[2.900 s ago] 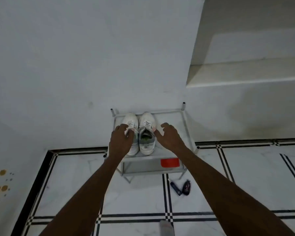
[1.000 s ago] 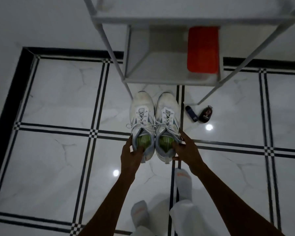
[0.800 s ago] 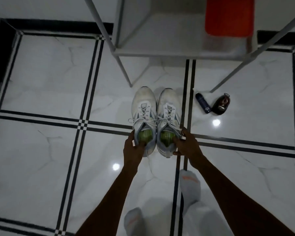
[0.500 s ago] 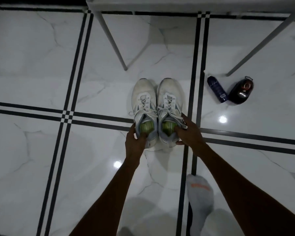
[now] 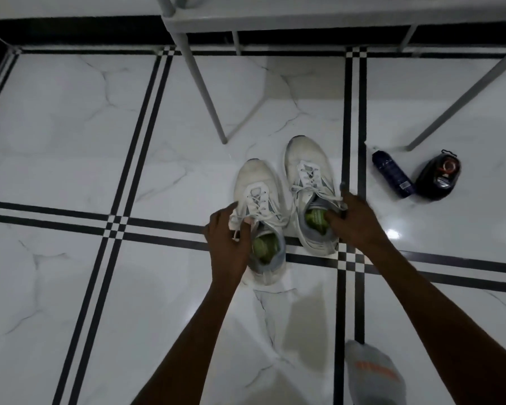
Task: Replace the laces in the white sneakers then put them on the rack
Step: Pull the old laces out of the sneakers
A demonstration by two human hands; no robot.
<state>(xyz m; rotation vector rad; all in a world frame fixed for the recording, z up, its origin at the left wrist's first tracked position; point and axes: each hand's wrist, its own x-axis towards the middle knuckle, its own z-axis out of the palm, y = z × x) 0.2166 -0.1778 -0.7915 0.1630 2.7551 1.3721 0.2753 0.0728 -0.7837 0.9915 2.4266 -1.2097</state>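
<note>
Your two white lace-up sneakers stand on the white marble-tiled floor [image 5: 70, 171] with black stripes, toes toward the grey metal rack [image 5: 205, 92] at the far edge. The left sneaker [image 5: 259, 200] sits slightly nearer you than the right sneaker [image 5: 310, 182]. Your left hand [image 5: 228, 244] pinches the left sneaker's white laces [image 5: 257, 213] beside its collar. Your right hand [image 5: 351, 220] grips the right sneaker's collar, thumb inside on the green insole. A dark blue bottle [image 5: 392, 178] and a black pouch [image 5: 438, 179] lie to the right.
</note>
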